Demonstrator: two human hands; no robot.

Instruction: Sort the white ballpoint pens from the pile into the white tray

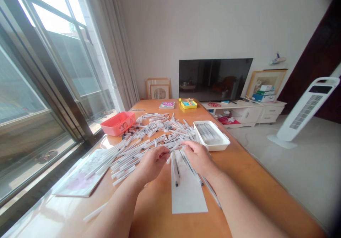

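Above the heap of pens, my left hand (152, 164) is closed in a pinch on a slim whitish pen (175, 147). My right hand (200, 158) has thumb and fingers closed around the other end of that pen; its fingertips are partly hidden. Below the hands lies a white paper strip (188, 199), with a few clear pens with dark tips (176, 174) on it. A big pile of white and clear pen parts (133, 156) spreads to the left and beyond. Beside my right hand stands a white plastic tray (226, 144) holding a row of pens (209, 131).
A red plastic basket (114, 128) stands at the left edge, by black caps. Nearer lies a booklet (80, 183) with pens across it. A colourful book (167, 105) and a yellow box (188, 106) sit at the far end. A loose white tube (94, 212) lies near my left forearm.
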